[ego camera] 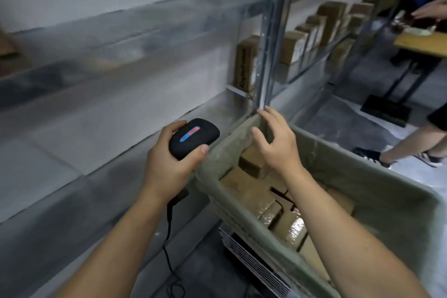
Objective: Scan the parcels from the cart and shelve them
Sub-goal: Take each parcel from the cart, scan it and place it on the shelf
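Observation:
My left hand (169, 159) grips a black barcode scanner (193, 136) with a red and blue strip on top; its cable hangs down below my wrist. My right hand (275, 143) hovers open over the far corner of the grey-green cart bin (362, 176), fingers spread and holding nothing. Right under that hand sits a small brown parcel (250, 162). Several more brown taped parcels (283, 220) lie on the bottom of the bin. The metal shelf (108, 113) to my left is blurred by motion.
A steel shelf upright (268, 55) stands just beyond the cart. Behind it, shelves hold rows of brown boxes (321, 26). Another person's legs (411, 143) and a hand (430, 11) show at the right, near a wooden table (420, 42).

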`<state>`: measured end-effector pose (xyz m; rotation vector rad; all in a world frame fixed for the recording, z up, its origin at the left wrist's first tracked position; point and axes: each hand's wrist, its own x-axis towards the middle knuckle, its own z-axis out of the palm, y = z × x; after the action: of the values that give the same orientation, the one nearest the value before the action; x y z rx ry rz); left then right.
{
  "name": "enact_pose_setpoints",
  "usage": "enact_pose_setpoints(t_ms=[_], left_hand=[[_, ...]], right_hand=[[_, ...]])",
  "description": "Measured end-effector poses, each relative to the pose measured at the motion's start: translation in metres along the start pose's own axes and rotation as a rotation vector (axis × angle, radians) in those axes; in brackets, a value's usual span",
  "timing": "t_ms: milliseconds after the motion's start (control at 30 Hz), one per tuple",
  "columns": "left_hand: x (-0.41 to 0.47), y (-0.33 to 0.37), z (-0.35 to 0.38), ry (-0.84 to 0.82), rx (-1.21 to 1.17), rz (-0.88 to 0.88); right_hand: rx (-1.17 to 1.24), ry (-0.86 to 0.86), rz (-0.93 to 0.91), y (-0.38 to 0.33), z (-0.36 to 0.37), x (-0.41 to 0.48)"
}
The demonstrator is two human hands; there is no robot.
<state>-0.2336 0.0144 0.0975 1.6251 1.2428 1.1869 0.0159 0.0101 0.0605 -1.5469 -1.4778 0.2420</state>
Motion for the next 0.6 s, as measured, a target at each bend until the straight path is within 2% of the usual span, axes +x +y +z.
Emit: enact_pose_setpoints(t_ms=[267, 600], left_hand=[[0.029, -0.022, 0.099, -0.161, 0.053, -0.076], [0.045, -0.044, 0.16, -0.237, 0.152, -0.168]], right_hand=[[-0.041, 0.023, 0.291, 0.103, -0.038, -0.016], [-0.036, -0.083, 0.483, 0.171, -0.039, -0.035]])
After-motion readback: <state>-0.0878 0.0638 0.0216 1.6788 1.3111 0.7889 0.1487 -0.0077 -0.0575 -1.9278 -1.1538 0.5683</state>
